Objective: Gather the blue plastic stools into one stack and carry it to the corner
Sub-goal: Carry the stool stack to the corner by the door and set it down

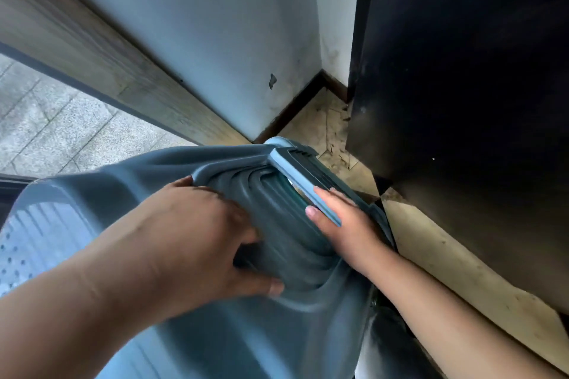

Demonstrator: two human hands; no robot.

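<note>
Your left hand (197,224) grips the stack of blue plastic stools (191,311) from above, fingers curled over the nested rims of the side opening and the thumb pressed along the lower edge. Your right hand (341,218) lies on the far side of that same opening, fingers straight and flat along a lighter blue leg edge (295,174); the thumb hooks under the edge, so it seems to hold the stack more by pressing than by clasping, though blur makes this hard to judge.

The stack is tilted, its perforated seat top (27,243) toward the lower left of the view and its legs pointing toward the corner of the floor. It is in your hands; whether any part touches the floor you cannot tell from here.

Just beyond the legs, the pale tiled floor (332,123) meets a white wall (234,40) with a dark skirting board (292,108). A black cabinet (462,71) stands at the right side of that corner, and a wood-grain door frame (92,49) runs along the left, with grey paving (55,129) beyond it.
</note>
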